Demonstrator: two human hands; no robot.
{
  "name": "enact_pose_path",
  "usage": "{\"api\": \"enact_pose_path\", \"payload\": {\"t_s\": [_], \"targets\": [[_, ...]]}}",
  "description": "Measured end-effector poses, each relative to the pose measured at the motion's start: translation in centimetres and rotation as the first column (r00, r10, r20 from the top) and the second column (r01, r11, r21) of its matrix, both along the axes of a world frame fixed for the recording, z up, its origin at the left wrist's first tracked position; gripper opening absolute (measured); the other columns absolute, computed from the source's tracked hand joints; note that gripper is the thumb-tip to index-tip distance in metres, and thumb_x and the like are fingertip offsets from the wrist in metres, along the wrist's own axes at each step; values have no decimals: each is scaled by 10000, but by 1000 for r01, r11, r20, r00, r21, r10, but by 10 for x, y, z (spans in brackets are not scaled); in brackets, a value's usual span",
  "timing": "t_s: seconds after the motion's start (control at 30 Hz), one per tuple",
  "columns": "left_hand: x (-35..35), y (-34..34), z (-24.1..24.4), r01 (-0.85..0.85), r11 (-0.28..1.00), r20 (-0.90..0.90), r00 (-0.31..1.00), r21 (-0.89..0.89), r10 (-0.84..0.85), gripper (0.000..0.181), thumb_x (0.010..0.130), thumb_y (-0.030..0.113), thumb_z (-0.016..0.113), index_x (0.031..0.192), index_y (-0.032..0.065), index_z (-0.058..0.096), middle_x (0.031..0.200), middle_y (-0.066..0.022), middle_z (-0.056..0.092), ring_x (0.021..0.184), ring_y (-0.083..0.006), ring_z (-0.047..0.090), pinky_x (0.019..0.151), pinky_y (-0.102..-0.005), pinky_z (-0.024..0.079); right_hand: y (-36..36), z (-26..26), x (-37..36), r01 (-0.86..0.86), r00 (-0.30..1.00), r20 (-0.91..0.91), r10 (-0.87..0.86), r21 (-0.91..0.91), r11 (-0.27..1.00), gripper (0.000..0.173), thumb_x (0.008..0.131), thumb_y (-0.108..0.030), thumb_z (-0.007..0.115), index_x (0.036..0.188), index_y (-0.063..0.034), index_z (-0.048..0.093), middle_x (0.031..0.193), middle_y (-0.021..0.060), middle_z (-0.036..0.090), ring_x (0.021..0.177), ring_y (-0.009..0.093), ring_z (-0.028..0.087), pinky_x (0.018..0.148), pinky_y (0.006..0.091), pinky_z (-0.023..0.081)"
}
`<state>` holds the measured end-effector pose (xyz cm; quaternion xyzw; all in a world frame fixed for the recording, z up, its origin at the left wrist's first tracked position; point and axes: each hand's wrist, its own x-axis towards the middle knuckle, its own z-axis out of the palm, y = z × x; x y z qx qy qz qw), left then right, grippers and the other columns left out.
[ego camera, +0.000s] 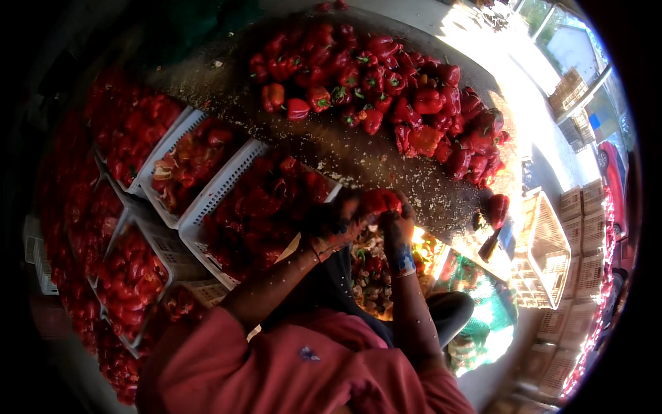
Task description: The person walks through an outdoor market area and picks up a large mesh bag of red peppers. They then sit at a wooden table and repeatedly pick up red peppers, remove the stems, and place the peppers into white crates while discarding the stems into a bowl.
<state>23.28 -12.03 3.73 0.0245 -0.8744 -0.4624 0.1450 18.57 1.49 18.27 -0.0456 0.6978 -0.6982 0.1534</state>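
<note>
A red bell pepper (379, 201) is held between my two hands, just past the near edge of the table. My left hand (336, 215), dark with shadow or a covering, grips its left side. My right hand (401, 217) closes around its right side, with wet bits on the wrist. Under the hands, a container of pepper cores and stems (368, 277) shows between my legs. Beside my left forearm is a white plastic crate (217, 194) filled with red pepper pieces. The fingers are partly hidden by shadow and the pepper.
Whole red peppers (362, 77) are heaped across the brown table (331, 139), which is strewn with pale seeds. Crates of cut peppers (132, 274) stand at left. To the right are a lone pepper (497, 210), a dark handle-like object (489, 247), an upright crate (543, 253) and green mesh (478, 295).
</note>
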Motion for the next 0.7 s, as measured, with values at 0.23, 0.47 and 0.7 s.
{"api": "enact_pose_path", "payload": {"t_s": [0.23,0.47,0.7], "targets": [[-17,74,127,172,563,-198,980,808,-15,230,837,229,526,942,24,529,816,-31,556,684,-96,501,590,-203,415,39,28,-20,330,652,-721,235,549,768,258,662,-13,581,914,-63,597,809,122,625,706,298,621,617,339,482],[-10,130,131,246,551,-260,964,797,-54,228,810,228,532,939,42,565,836,-66,579,751,-170,537,642,-272,448,-37,88,-10,-7,512,-708,486,562,827,364,651,-113,636,1009,-97,572,977,133,596,836,327,604,667,371,508],[-52,61,81,294,955,-244,925,-28,-292,274,778,214,547,1004,63,582,879,-106,606,825,-245,577,694,-343,483,-62,38,-115,-260,602,-495,627,621,740,509,765,-202,622,1241,-170,443,1185,152,508,1037,335,527,859,382,453]]}}
